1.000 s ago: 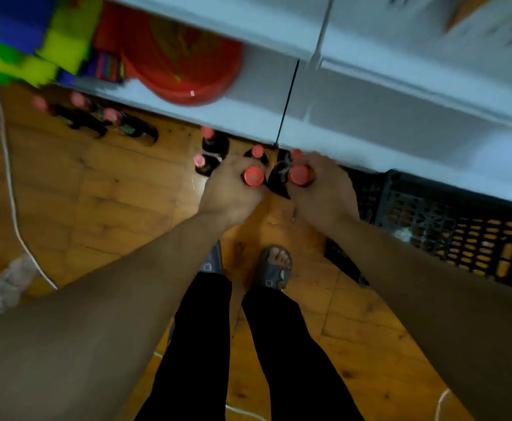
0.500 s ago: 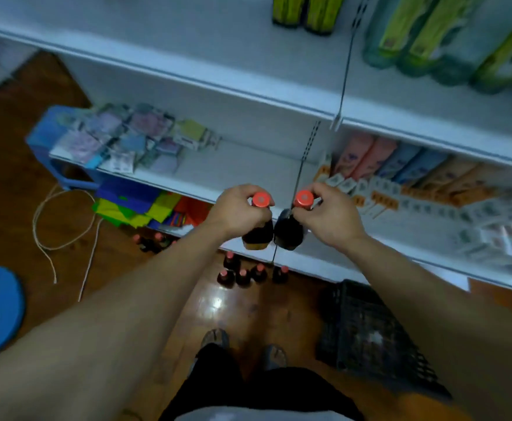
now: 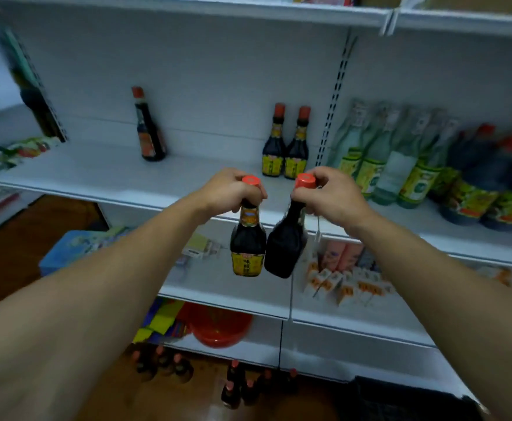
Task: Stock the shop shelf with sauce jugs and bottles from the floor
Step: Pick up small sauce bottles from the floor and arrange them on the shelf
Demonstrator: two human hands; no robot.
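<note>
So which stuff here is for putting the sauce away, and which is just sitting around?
For the job:
- left hand holding a sauce bottle
- right hand holding a second bottle
- bottles on the floor
- two matching bottles on the shelf

Just sitting around:
- red bowl
- small cartons

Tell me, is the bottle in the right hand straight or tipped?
Tipped. The bottle hangs from the right hand, its base swung left.

My fingers (image 3: 250, 194) hide both bottle necks; the floor bottles (image 3: 242, 387) are blurred, and the green bottles' labels (image 3: 370, 171) are unreadable.
</note>
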